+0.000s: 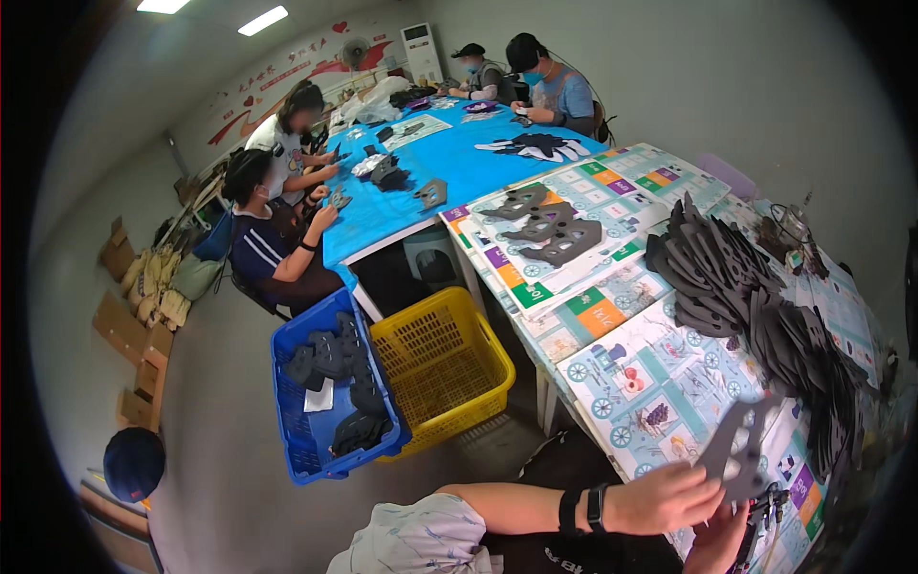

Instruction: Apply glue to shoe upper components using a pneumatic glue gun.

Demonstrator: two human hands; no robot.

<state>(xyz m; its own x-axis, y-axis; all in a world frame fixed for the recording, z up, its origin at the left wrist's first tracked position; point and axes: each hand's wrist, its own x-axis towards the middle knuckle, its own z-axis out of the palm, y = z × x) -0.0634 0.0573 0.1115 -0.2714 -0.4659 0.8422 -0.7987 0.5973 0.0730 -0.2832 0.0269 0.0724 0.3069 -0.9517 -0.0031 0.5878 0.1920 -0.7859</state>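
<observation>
A dark grey flat cut-out piece [738,442] with several holes is held up over the near end of the patterned table. My left hand [666,497], with a dark watch and a black band on its wrist, pinches the piece's lower left edge. Just below it, my right hand [719,541] grips the bottom of the same piece; part of that hand is cut off by the frame's lower edge. To the right of the hands lies a long heap of similar dark grey pieces [712,268], overlapping each other.
Three cut-out pieces [550,227] lie on the patterned table [612,368]. Left of it stand a yellow crate [497,368] and a blue crate [287,421] holding dark pieces. Several people work around a blue-covered table [449,153]. A dark tool [765,507] is beside my right hand.
</observation>
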